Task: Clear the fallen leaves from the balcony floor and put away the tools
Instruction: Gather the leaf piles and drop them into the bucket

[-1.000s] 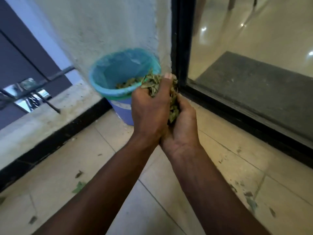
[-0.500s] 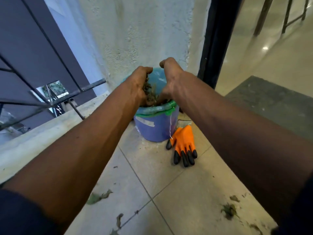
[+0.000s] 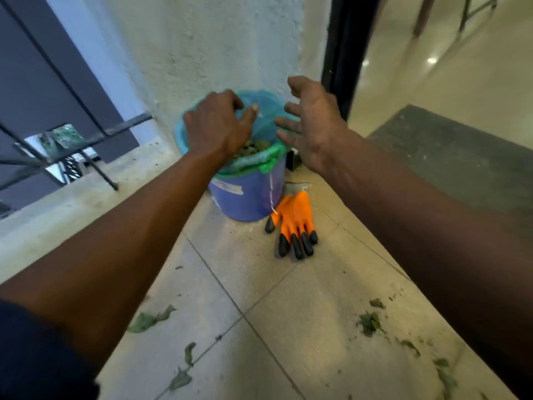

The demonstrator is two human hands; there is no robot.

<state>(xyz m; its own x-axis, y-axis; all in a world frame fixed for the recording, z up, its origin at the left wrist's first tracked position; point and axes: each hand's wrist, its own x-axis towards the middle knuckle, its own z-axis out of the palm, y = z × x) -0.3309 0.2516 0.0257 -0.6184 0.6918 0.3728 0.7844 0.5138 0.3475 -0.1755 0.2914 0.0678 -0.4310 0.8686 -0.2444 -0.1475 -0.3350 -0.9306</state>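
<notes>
A blue bucket (image 3: 248,197) lined with a green plastic bag stands against the white wall, with dry leaves (image 3: 253,147) inside it. My left hand (image 3: 216,125) hovers over the bucket's left rim, fingers loosely curled and holding nothing. My right hand (image 3: 311,125) hangs over the right rim with its fingers spread and empty. Orange gloves with black clawed fingertips (image 3: 294,223) lie on the tiles just right of the bucket. Loose leaves (image 3: 370,323) and more leaf scraps (image 3: 150,319) remain scattered on the balcony floor.
A low concrete ledge (image 3: 72,203) with a black metal railing (image 3: 86,140) runs along the left. A black door frame (image 3: 343,53) and a dark doormat (image 3: 450,157) lie to the right. Chair or table legs (image 3: 421,15) stand indoors beyond the frame.
Both hands carried a bundle of leaves to the bucket, dropped it in, and now have lifted apart, empty. The camera view has pulled back, showing the gloves.
</notes>
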